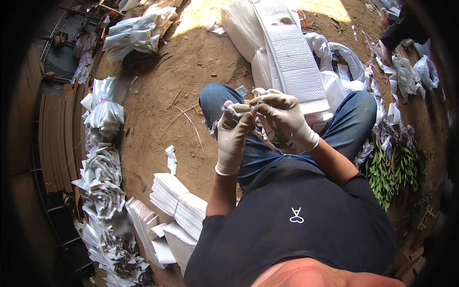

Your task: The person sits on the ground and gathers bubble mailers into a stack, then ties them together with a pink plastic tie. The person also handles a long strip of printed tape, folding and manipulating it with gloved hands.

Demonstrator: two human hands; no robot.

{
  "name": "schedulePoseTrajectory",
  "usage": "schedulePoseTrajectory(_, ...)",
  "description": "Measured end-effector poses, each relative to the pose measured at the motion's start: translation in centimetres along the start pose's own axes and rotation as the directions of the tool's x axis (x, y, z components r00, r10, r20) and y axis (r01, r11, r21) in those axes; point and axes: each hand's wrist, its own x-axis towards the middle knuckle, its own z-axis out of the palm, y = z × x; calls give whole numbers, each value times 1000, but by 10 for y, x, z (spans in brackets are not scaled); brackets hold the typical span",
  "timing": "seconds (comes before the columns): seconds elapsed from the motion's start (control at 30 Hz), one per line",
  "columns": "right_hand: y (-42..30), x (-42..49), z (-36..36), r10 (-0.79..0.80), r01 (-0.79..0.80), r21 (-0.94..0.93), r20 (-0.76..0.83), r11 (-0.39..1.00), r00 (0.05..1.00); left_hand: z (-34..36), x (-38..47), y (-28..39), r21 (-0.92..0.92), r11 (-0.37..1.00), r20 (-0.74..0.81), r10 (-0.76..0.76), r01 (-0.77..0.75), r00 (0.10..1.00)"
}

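Note:
Above my lap, my left hand (235, 134) and my right hand (288, 116), both in off-white work gloves, pinch a strip of crumpled, whitish-pink plastic film (261, 134) between them. The fingertips nearly meet. Some green leaves (279, 138) show below the right hand, partly hidden by film and glove. Just beyond my hands, a long silvery-white padded foil sheet (294, 53) lies over a stack of white foam sheets (242, 30) between my knees.
Tied stacks of white sheets (179, 204) lie beside my left elbow. Piled white wrappers (104, 179) and brown cardboard (59, 143) line the left side. Leafy green bundles (383, 172) lie at right. A person's dark-clothed leg (403, 30) is at upper right.

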Motion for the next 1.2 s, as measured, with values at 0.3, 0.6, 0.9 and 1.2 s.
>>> schedulePoseTrajectory(0.3, -3, -8, 14, -224, 178, -180, -284, 967, 932, 2, 4, -1, -16, 995, -94, 95, -97, 991)
schedulePoseTrajectory(0.6, -9, 1, -4, -378, 332, -348, -72, 877, 923, -13, 4, 1, -63, 990, 75, -120, 125, 990)
schedulePoseTrajectory(0.9, -8, 2, -10, -312, 255, -376, -96, 890, 945, 8, 9, -12, 64, 983, 140, -178, 171, 974)
schedulePoseTrajectory(1.2, 0, -6, -7, -286, 252, -148, -295, 956, 912, 14, -9, -22, 155, 974, 148, -188, 165, 971)
